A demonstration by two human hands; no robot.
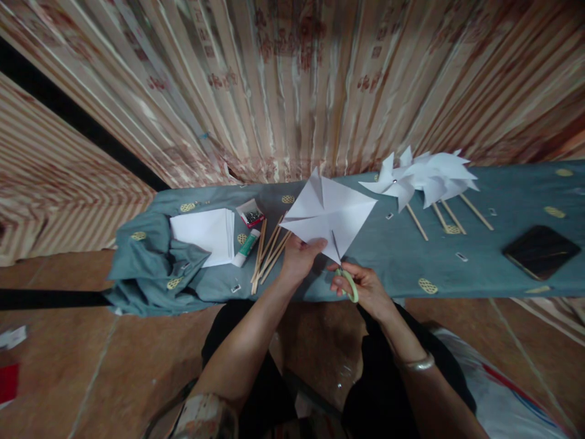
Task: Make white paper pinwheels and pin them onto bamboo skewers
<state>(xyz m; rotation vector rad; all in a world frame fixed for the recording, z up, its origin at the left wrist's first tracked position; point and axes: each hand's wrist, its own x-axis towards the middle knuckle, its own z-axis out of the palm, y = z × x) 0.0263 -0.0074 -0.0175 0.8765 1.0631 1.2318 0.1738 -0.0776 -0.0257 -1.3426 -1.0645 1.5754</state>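
A white paper square, turned like a diamond, is pinched at its lower left by my left hand. Slits run inward from its top and left corners. My right hand grips a pair of scissors with pale green handles. Their dark blade lies along the paper's bottom corner, pointing toward the middle. Just left of my left hand lie several wooden sticks, a glue stick with a green label, and a small open box of metal pins.
A stack of white paper lies at the left on the green cloth. Several paper pinwheels on sticks lie back right. A dark flat object rests at the far right. A curtain hangs behind the table.
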